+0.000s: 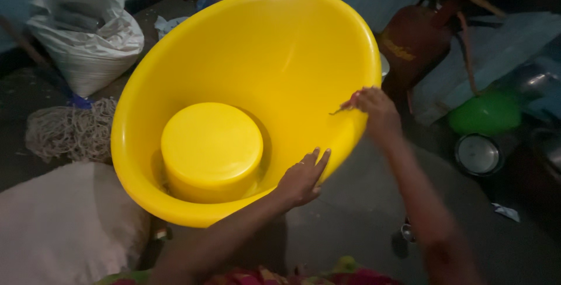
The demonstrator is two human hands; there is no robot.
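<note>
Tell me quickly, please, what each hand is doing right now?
Left hand: open, fingers flat against the yellow tub near its rim.
Right hand: closed, pinching the tub's rim; a thin object in it cannot be identified.

Blurred right forearm (429,215), elbow cut off

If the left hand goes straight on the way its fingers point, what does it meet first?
Likely nothing new: the left hand already rests on the yellow tub, fingers pointing up its inner wall toward the rim.
</note>
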